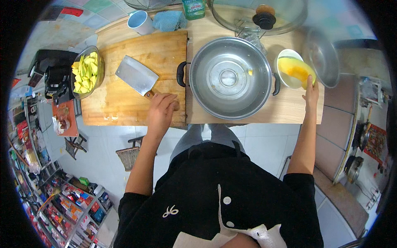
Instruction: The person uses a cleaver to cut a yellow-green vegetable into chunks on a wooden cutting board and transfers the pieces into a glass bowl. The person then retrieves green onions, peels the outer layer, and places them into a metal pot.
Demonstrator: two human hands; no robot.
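My left hand point(161, 111) is closed over the wooden handle of a cleaver point(137, 75), whose broad blade lies flat on the wooden cutting board point(111, 108). In my right hand point(311, 97) is a curved wedge of pumpkin point(298, 71) with pale green rind and orange-yellow flesh. I hold it by its near end, over a white bowl point(284, 56), partly covering the bowl. A large metal pot point(206, 99) with two black handles stands between my hands, with a small yellow bit inside. Left of the cleaver, a clear bowl point(101, 78) is heaped with pumpkin pieces point(85, 73).
At the back stand a blue cup point(140, 22), a blue cloth point(169, 20), a green bottle point(193, 9) and a glass lid point(285, 28) with a dark knob. A blurred metal basin point(324, 58) is at the right edge. A stool point(126, 158) stands on the floor below.
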